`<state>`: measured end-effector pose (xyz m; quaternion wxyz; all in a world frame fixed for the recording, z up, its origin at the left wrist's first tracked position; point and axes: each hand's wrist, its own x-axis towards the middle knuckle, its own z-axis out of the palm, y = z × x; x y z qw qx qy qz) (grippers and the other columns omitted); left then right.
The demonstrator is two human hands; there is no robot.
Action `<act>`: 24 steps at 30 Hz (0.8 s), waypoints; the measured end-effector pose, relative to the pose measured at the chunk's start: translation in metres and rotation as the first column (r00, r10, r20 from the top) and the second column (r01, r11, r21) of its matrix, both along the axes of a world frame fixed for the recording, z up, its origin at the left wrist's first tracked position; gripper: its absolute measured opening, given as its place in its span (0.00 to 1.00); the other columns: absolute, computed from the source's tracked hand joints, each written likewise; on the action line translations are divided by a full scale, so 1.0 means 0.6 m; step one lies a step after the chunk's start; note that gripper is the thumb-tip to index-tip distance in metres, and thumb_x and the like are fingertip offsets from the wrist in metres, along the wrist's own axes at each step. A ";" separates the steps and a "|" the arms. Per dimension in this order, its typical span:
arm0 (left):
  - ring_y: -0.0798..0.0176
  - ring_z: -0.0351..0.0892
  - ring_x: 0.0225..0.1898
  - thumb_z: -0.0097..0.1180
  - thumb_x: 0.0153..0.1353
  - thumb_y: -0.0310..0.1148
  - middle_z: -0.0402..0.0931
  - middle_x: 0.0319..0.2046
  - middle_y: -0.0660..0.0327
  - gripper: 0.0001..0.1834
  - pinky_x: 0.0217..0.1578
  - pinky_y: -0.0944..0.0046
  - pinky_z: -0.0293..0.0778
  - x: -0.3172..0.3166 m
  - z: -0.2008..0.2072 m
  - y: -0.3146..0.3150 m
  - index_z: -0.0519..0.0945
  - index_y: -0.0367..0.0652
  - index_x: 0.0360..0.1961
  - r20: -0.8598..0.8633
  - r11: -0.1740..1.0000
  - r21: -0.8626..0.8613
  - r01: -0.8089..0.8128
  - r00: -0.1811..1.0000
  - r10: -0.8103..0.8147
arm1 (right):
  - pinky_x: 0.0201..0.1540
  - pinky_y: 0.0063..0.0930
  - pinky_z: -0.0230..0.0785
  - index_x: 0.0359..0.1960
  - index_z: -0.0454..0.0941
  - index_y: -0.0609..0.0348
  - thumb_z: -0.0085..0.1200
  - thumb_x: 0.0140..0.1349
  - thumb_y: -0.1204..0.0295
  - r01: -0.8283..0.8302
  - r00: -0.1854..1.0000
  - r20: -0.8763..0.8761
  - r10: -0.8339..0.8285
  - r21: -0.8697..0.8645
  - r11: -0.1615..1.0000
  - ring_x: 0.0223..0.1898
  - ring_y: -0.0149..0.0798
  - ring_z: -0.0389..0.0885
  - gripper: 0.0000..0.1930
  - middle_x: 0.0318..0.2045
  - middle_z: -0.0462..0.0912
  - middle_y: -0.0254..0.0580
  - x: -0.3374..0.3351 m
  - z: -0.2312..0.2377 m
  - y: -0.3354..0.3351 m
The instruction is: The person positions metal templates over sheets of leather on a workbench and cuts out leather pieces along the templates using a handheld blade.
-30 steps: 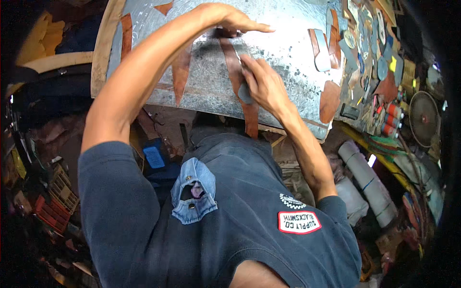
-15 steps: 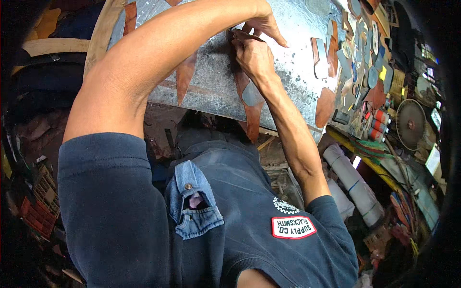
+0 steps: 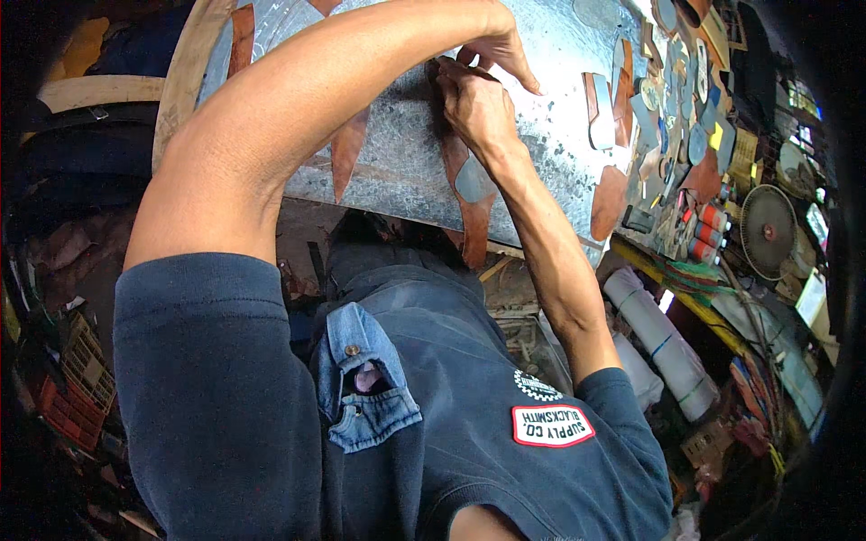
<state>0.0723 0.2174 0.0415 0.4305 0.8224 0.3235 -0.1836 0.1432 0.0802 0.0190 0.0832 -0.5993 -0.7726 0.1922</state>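
Note:
My left hand [image 3: 499, 52] bends down over the worktable's metal top [image 3: 397, 162] from the far side of my arm. Its thumb or a finger stretches out to the right, while the other fingers are partly hidden. Close against it, my right hand [image 3: 480, 106] is closed with curled fingers around something small and dark that I cannot make out. Under the right hand runs a long piece of brown leather [image 3: 476, 225], its lower end hanging past the near edge. A grey teardrop-shaped piece [image 3: 474, 180] lies on this leather beside my right wrist.
A pointed brown leather piece [image 3: 347, 153] lies left of my hands. Grey and brown cut pieces [image 3: 599, 110] lie to the right, beside many scattered shapes. Beyond are red-and-white cans [image 3: 708, 233], a round fan [image 3: 769, 232] and a wrapped roll [image 3: 663, 343].
The view has shifted very slightly. Both hands stay at nearly the same spot on the table, the right one still closed.

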 end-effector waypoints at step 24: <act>0.44 0.60 0.66 0.55 0.48 0.72 0.52 0.70 0.46 0.55 0.63 0.40 0.58 0.031 -0.055 -0.006 0.62 0.45 0.69 0.034 0.993 -0.112 -0.042 0.998 0.046 | 0.49 0.43 0.75 0.42 0.85 0.53 0.52 0.59 0.70 0.036 0.995 0.094 -0.033 -0.023 0.999 0.43 0.51 0.83 0.13 0.41 0.85 0.49 0.009 0.004 -0.010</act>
